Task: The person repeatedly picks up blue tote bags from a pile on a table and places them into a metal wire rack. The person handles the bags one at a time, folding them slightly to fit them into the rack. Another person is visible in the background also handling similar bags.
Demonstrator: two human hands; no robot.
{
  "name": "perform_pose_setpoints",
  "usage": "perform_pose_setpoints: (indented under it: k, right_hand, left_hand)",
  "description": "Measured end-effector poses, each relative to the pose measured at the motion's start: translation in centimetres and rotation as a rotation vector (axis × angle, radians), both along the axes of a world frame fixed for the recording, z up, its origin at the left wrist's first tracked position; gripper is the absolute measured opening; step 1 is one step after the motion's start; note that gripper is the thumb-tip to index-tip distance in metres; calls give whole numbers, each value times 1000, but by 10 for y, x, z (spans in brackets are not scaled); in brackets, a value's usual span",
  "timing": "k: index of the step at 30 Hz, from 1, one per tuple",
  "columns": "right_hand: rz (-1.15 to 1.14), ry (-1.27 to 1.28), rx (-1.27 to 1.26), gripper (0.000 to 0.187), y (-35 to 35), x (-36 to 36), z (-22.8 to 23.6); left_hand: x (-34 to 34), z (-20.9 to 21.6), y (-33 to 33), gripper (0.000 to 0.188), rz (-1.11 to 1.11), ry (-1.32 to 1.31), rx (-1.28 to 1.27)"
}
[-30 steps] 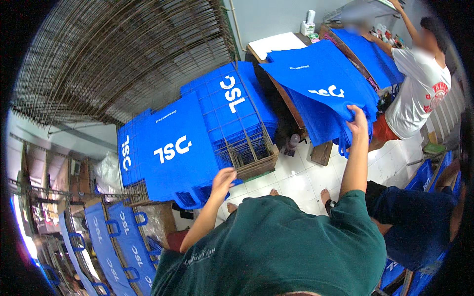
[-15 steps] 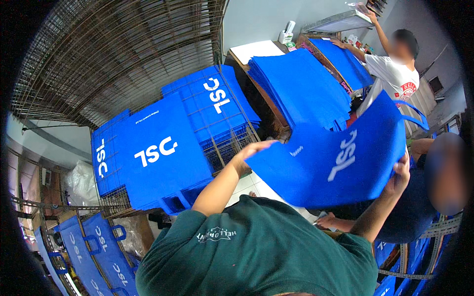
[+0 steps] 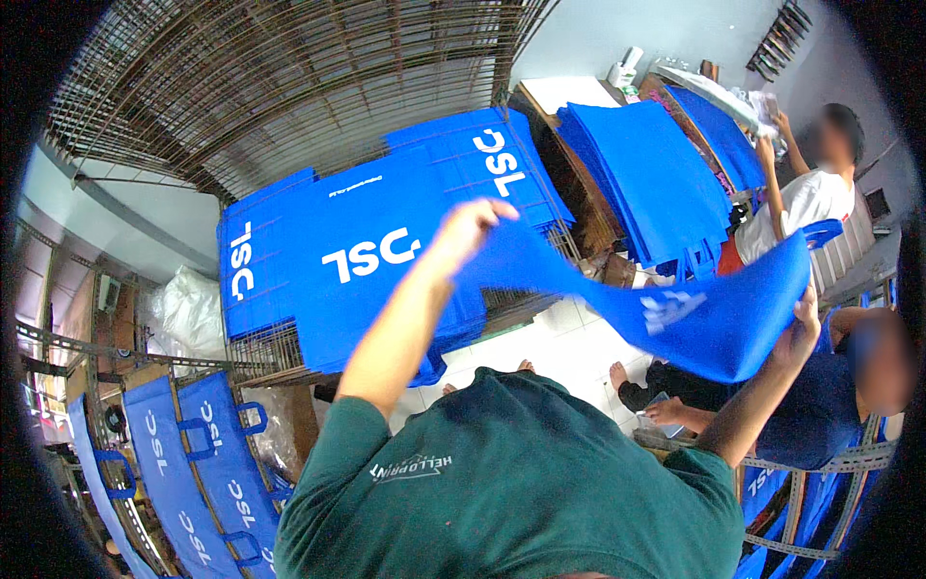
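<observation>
A flat blue fabric tote bag with white printing hangs stretched between my hands, sagging in the middle. My left hand, slightly blurred, pinches one end of it above a pile of similar bags. At the other end, near a handle loop, my right hand is closed on the bag's edge. Below and beyond my left hand, a stack of blue printed bags lies on a wire rack; my left forearm covers part of it.
Another blue stack lies on a table past the rack. A person in a white shirt handles a screen frame there. Close on my right sits a person in dark clothes. Printed bags on racks stand at left.
My left hand has moved up and over the rack's stack, drawing its end of the bag along. The bag now sags and twists more. The white-shirted person has brought both hands to the frame.
</observation>
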State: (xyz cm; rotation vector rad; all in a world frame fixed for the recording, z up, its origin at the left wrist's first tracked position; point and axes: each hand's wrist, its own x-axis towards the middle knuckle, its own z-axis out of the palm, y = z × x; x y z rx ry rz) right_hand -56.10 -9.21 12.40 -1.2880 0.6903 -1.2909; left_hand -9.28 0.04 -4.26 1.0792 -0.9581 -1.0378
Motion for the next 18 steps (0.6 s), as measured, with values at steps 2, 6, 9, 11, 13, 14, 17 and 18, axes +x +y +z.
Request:
perform_pose_setpoints:
  k: [2, 6, 9, 11, 13, 14, 17, 18]
  right_hand:
    - [-14, 10, 5, 76, -24, 29, -14]
    - [224, -137, 101, 72, -82, 113, -40]
    - [245, -177, 149, 79, -128, 152, -65]
    - [295, -151, 170, 86, -132, 181, -73]
    - [346, -176, 246, 89, -148, 204, -103]
    - [370, -180, 290, 90, -157, 213, -119]
    - [520, -117, 409, 89, -198, 234, -191]
    - [613, -93, 438, 88, -204, 245, -207]
  left_hand:
    - [59, 39, 13, 20, 122, 86, -172]
    - [109, 139, 40, 18, 389, 76, -187]
    - [144, 174, 60, 19, 548, -321, -318]
    - [135, 183, 81, 25, 668, -518, -309]
    - [137, 163, 98, 39, 757, -684, -302]
    - [124, 151, 103, 43, 833, -633, -210]
    - [111, 95, 94, 49, 782, -322, -104]
    - [113, 68, 89, 48, 776, -155, -56]
